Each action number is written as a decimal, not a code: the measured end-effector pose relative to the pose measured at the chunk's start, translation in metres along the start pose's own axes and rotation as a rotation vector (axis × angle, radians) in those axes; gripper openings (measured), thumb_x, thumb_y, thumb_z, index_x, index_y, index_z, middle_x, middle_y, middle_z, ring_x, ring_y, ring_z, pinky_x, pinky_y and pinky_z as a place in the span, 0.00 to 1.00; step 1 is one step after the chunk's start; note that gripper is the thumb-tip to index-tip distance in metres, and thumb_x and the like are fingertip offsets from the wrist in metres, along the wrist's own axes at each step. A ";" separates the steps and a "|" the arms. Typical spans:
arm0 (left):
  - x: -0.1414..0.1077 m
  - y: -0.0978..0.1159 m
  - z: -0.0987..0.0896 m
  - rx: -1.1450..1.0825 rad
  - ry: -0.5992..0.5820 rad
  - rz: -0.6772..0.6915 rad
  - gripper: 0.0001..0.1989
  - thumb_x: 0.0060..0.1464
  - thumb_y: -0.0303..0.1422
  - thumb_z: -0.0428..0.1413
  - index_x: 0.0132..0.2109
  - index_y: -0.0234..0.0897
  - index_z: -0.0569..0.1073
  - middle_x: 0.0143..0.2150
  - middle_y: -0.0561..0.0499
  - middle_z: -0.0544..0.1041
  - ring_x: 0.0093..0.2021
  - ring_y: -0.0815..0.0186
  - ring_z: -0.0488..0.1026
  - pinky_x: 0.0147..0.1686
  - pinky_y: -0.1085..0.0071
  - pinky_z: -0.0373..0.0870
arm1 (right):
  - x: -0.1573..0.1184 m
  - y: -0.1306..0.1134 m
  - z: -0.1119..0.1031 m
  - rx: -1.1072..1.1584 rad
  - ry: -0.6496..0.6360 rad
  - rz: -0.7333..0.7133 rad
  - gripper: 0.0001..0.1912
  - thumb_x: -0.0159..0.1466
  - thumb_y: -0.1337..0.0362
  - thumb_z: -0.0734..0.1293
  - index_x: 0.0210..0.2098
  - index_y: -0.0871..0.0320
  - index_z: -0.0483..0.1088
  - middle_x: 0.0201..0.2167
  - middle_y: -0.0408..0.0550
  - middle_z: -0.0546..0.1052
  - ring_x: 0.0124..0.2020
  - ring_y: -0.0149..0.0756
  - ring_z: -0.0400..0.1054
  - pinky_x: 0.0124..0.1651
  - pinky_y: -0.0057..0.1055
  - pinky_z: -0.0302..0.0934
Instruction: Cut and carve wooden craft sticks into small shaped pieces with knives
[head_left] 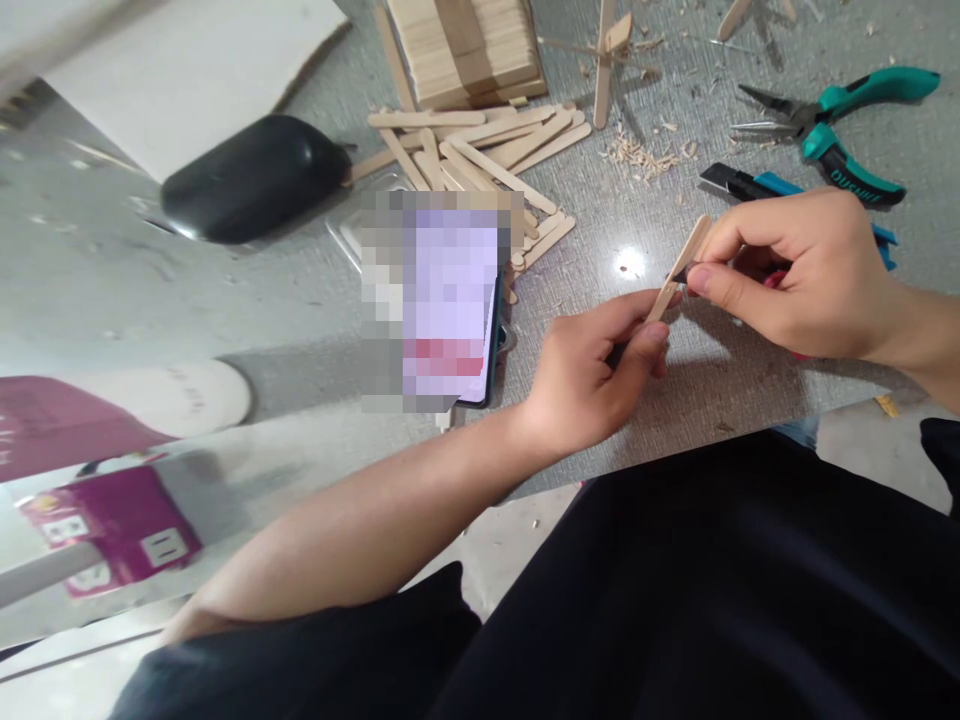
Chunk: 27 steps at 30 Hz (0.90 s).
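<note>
One wooden craft stick [665, 297] slants upward from my left hand [607, 365], pinched at its lower end between thumb and fingers. My right hand [799, 275] is closed round a small tool with a dark tip [682, 274] that touches the stick's side; a bit of red shows under the palm, and the rest of the tool is hidden. Just behind my right hand lies a blue and black utility knife [739, 182]. Pale wood shavings [649, 155] are scattered on the grey table beyond my hands.
Loose craft sticks [499, 150] lie beside a banded bundle [465, 50]. A lit phone [454, 300] is left of my hands. Green-handled pliers [817, 115] sit at the back right, a crossed-stick piece [602, 60] at the back. Farther left are a black case [251, 180] and a purple socket block [127, 530].
</note>
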<state>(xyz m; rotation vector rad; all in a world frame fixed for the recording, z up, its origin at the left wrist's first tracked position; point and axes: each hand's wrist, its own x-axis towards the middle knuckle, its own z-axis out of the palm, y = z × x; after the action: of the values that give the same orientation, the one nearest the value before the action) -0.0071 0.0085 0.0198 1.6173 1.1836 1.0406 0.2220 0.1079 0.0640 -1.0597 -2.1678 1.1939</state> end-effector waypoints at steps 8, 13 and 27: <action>-0.001 0.002 -0.002 0.071 -0.025 -0.049 0.18 0.82 0.43 0.57 0.60 0.38 0.88 0.26 0.55 0.78 0.27 0.67 0.73 0.32 0.67 0.73 | 0.008 -0.002 -0.003 0.144 -0.092 0.003 0.13 0.71 0.68 0.75 0.29 0.53 0.79 0.35 0.45 0.89 0.31 0.32 0.74 0.33 0.35 0.64; 0.000 0.005 -0.004 0.043 -0.046 -0.060 0.18 0.82 0.43 0.56 0.59 0.40 0.89 0.27 0.55 0.77 0.28 0.66 0.75 0.34 0.67 0.75 | 0.012 0.002 -0.006 0.197 -0.111 0.007 0.11 0.69 0.64 0.80 0.30 0.52 0.83 0.36 0.46 0.90 0.34 0.36 0.78 0.36 0.37 0.68; 0.000 0.000 0.000 -0.037 0.007 -0.090 0.19 0.82 0.46 0.58 0.58 0.38 0.87 0.28 0.54 0.82 0.26 0.67 0.76 0.32 0.69 0.75 | 0.004 0.002 -0.005 0.040 -0.050 -0.020 0.11 0.73 0.60 0.76 0.33 0.51 0.80 0.29 0.42 0.83 0.24 0.31 0.66 0.28 0.39 0.56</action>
<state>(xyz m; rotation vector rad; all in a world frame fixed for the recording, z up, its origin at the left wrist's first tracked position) -0.0069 0.0081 0.0196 1.5187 1.2235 1.0063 0.2234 0.1144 0.0650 -0.9990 -2.1775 1.2617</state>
